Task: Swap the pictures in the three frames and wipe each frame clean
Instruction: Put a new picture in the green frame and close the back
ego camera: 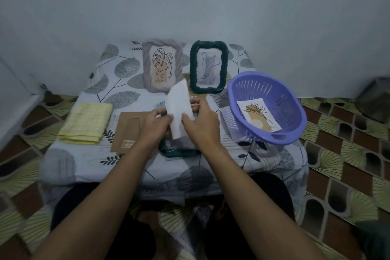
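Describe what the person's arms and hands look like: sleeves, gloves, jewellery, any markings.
The left hand and right hand are bare: no gloves, rings, watch or bracelet show. Both forearms are uncovered down to the picture's lower edge, so no sleeve is in view. No markings can be made out.

Both arms fwd, L hand (157, 125) & R hand (203, 121) close together — fingers pinching white sheet (179, 102).
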